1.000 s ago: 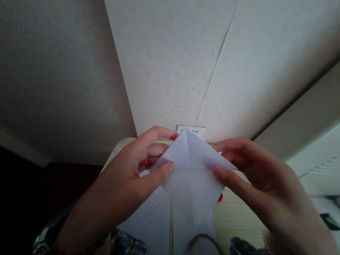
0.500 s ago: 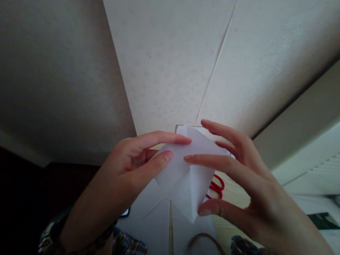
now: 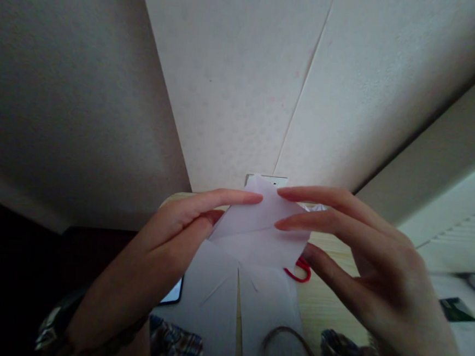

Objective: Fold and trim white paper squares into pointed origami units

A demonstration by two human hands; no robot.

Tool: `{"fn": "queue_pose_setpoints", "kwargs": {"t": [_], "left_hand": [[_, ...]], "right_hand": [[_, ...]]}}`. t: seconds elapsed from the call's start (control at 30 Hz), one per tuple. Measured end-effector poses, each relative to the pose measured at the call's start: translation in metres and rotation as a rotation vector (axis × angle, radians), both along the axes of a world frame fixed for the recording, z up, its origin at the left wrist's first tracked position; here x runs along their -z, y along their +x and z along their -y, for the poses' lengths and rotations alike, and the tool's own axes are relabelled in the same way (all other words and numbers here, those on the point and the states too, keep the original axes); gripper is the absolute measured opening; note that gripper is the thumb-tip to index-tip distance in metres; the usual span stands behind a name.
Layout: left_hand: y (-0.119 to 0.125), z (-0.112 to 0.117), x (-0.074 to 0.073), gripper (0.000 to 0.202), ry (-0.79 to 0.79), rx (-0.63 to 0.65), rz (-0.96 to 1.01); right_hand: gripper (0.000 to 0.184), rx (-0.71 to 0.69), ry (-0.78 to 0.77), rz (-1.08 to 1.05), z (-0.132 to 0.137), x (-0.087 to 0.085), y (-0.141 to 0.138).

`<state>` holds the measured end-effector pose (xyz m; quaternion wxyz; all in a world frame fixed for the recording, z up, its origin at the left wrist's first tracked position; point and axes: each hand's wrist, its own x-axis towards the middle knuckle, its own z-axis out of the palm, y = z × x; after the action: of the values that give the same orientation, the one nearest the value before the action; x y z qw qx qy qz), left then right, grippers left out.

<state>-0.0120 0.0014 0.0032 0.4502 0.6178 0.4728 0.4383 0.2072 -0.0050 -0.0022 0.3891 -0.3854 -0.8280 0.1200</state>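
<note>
A folded sheet of white paper point(image 3: 253, 239) is between my two hands, with a crease running across it. My left hand point(image 3: 188, 223) grips its left edge, index finger stretched over the top face and thumb hidden behind. From the right, my right hand point(image 3: 363, 248) lays two fingertips on the paper's face, while its thumb is at the right edge, the tip partly hidden. Beneath lie larger white sheets point(image 3: 208, 291) with a narrow gap between them. Red scissor-like handles point(image 3: 304, 272) show partly under the paper's right side.
A phone point(image 3: 174, 293) lies by my left forearm on the light wooden table point(image 3: 322, 305). The pale wall point(image 3: 236, 90) rises behind, with a wall plate point(image 3: 280, 181) low on it. A dark green item point(image 3: 457, 309) is at the far right.
The paper's raised lower flap has been turned up and now lies flatter. My left thumb has gone behind the paper. My right thumb has moved up from the lower corner to the right edge.
</note>
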Motion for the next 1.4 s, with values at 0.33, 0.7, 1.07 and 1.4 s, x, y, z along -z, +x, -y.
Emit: {"fn": "queue_pose_setpoints", "kwargs": {"t": [0.33, 0.7, 1.07, 1.4], "left_hand": [[-0.009, -0.003, 0.004, 0.026, -0.023, 0.170, -0.108], [0.000, -0.004, 0.006, 0.019, -0.012, 0.095, -0.050], [0.006, 0.000, 0.001, 0.007, -0.110, 0.036, 0.081], [0.009, 0.000, 0.000, 0.004, -0.093, 0.028, 0.086]], "right_hand": [[0.014, 0.176, -0.051, -0.274, 0.001, 0.006, -0.011], [0.014, 0.198, -0.171, -0.471, 0.004, 0.005, -0.019], [0.016, 0.150, -0.232, -0.533, 0.009, 0.004, -0.025], [0.026, 0.135, -0.100, -0.427, 0.009, 0.007, -0.020]]}}
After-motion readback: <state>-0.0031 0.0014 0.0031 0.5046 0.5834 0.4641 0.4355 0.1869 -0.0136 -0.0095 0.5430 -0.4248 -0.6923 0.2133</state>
